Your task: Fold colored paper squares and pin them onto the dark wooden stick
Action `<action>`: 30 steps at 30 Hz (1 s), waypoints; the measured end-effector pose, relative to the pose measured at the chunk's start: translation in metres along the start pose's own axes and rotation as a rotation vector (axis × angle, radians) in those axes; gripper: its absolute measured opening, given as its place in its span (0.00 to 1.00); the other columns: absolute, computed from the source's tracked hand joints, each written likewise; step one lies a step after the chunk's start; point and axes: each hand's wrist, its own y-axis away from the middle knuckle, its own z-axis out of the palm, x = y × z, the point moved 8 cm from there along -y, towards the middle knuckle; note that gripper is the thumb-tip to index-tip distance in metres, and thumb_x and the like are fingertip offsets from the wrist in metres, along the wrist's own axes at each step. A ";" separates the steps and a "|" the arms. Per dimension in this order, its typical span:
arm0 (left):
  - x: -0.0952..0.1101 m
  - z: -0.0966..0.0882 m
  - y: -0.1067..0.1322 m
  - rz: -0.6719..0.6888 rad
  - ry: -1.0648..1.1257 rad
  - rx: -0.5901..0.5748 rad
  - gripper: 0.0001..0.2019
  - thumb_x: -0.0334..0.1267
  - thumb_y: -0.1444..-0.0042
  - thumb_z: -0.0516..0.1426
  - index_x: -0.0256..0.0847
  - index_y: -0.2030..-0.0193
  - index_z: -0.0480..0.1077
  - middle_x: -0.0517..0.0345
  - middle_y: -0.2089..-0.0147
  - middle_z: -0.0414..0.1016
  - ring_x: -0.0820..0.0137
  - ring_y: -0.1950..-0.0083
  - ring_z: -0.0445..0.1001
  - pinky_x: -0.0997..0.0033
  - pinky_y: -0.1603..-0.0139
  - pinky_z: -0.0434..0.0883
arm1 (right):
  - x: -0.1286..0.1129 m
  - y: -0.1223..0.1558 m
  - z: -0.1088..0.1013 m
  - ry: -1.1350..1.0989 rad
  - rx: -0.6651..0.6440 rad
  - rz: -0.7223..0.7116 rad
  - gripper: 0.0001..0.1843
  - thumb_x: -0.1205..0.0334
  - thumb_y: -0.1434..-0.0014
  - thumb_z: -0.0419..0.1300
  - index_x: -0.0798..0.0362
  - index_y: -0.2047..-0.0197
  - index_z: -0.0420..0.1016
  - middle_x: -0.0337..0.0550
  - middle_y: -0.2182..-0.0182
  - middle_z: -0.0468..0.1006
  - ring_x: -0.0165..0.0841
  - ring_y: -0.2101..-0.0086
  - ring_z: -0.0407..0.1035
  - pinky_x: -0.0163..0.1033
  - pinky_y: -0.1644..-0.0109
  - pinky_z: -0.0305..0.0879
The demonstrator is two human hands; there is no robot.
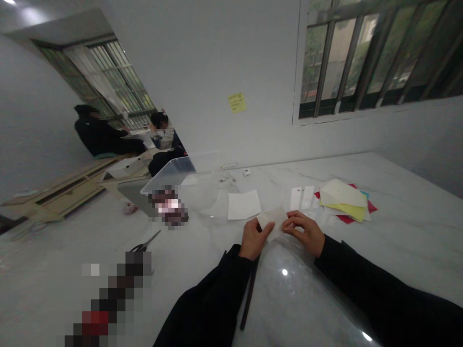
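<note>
Between my two hands is a small piece of cream paper [272,222], raised above the white marbled table [202,289]. My left hand [254,239] grips its left side, thumb laid across the front. On the opposite edge, the thumb and fingers of my right hand [303,230] pinch the sheet. A thin dark stick [249,299] lies below my left hand, its upper end hidden by that hand. Just beyond the hands rests a creased white sheet [244,205]. White strips [302,197] lie farther right, near a pile of coloured paper [343,200].
Dark-handled scissors [144,243] lie at the left, partly covered by a blurred-out patch. A clear plastic bin [173,168] stands at the back left. Thin wires and a small white item [246,172] sit by the wall, below a yellow sticky note [237,102]. Two people sit in the background.
</note>
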 end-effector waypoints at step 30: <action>0.001 0.014 0.005 -0.040 0.073 -0.063 0.19 0.46 0.50 0.65 0.36 0.54 0.78 0.49 0.55 0.81 0.60 0.57 0.79 0.66 0.56 0.74 | -0.028 0.004 0.000 0.158 0.050 -0.049 0.08 0.56 0.40 0.61 0.49 0.67 0.78 0.42 0.66 0.77 0.35 0.65 0.71 0.41 0.57 0.67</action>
